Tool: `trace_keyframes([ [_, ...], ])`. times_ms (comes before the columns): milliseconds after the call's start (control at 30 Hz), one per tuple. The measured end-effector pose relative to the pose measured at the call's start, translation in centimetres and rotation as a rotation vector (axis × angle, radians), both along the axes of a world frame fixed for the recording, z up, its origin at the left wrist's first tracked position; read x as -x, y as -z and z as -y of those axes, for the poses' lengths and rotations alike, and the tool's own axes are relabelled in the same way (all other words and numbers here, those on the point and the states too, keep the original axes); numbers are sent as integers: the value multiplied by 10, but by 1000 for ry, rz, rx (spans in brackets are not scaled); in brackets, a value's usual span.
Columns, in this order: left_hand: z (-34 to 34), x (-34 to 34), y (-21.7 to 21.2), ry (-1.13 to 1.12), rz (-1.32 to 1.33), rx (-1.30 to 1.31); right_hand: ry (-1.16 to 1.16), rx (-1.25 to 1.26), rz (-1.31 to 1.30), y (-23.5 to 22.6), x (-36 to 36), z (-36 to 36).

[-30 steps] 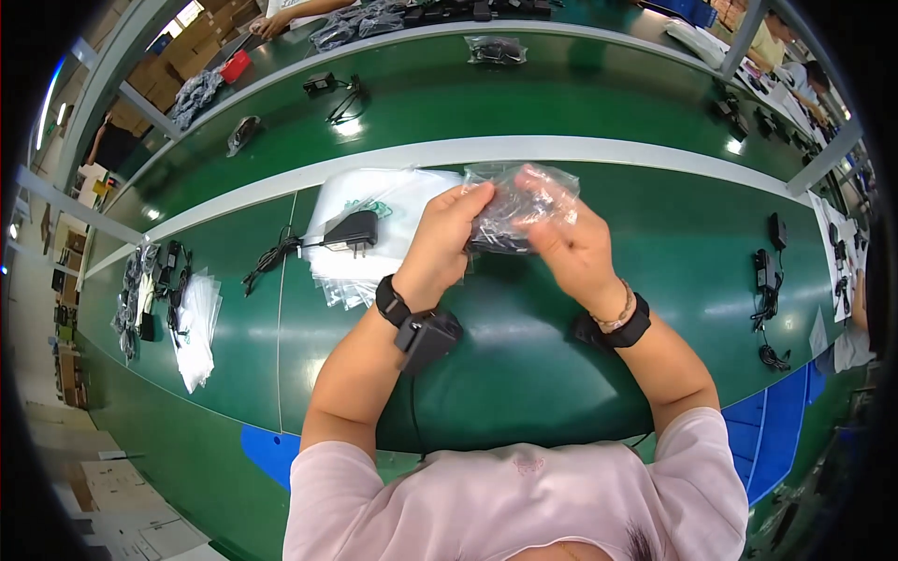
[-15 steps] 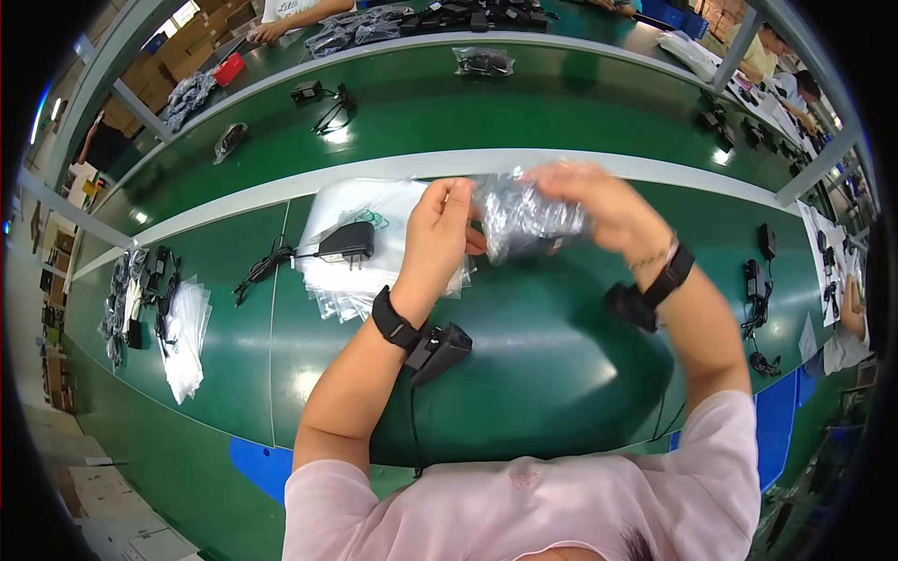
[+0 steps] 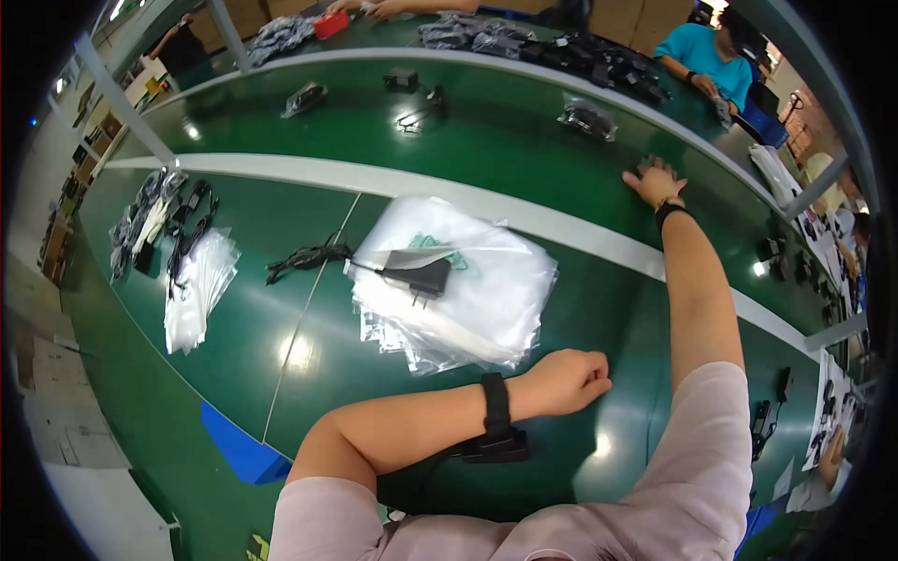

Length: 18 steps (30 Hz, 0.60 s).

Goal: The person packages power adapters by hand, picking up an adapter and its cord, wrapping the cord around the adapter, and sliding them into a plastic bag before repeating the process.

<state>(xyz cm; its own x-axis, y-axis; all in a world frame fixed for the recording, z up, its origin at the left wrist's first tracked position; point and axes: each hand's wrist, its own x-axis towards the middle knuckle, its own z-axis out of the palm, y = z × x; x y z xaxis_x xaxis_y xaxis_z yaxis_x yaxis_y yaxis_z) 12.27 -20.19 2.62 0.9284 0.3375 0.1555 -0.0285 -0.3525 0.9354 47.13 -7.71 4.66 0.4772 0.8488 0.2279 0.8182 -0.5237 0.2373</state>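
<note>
My right hand (image 3: 658,182) reaches far forward over the green belt beyond the white rail, its fingers spread. A small greyish bagged item shows at its fingertips, mostly hidden by the hand. My left hand (image 3: 569,381) is loosely curled above the near table, with nothing visible in it. To its left, a black power adapter (image 3: 418,274) with two prongs lies on a stack of clear plastic bags (image 3: 496,299). Its bundled black cord (image 3: 304,260) rests on the green tabletop beside the stack.
Bagged adapters (image 3: 589,120) and a loose adapter (image 3: 401,80) lie on the far belt. At the left are more clear bags (image 3: 198,290) and cords. A white rail (image 3: 449,192) divides table and belt; metal posts (image 3: 126,103) frame both sides. A co-worker in teal (image 3: 716,61) works opposite.
My right hand has moved far forward and right, carrying the bagged item off the near table onto the belt. My left hand has let go and drawn back nearer. The view has turned right.
</note>
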Motion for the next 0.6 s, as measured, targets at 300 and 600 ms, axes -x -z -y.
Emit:
trace_keyframes([
  [300, -12, -12, 7, 159, -14, -172, -696, 55, -453, -28, 150, -170],
  [600, -1, -24, 62, 30, 708, 13, -500, 108, -319, 12, 273, -280],
])
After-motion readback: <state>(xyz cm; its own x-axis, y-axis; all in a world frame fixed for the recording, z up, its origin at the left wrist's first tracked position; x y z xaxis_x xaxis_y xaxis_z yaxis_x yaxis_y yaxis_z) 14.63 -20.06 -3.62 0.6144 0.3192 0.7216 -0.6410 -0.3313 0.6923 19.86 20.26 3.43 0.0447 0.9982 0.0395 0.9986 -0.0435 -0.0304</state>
